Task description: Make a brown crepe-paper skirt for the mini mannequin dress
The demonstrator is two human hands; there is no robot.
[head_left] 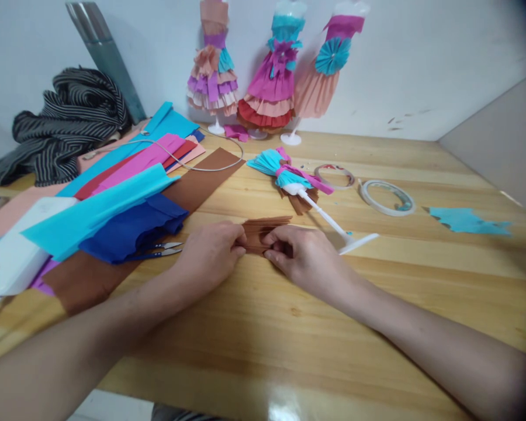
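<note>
Between my two hands is a small piece of brown crepe paper (255,229), folded in narrow pleats. My left hand (214,251) pinches its left end between thumb and fingers. At the right part, the thumb and fingertips of my right hand (302,251) are closed on the same paper. Just behind it lies a small mannequin (296,188) on its side, dressed in turquoise and magenta paper, its white stand pointing toward the right. Small scissors (166,250) with blue handles rest left of my left hand, partly under dark blue crepe paper (131,228).
Crepe paper sheets (127,169) in several colours pile up at left, with a white power bank (26,245) and a cable on them. Three dressed mannequins (272,82) stand along the wall. Tape rolls (388,197) and a turquoise scrap (469,221) lie right. A bottle (109,64) leans behind a striped cloth (70,123).
</note>
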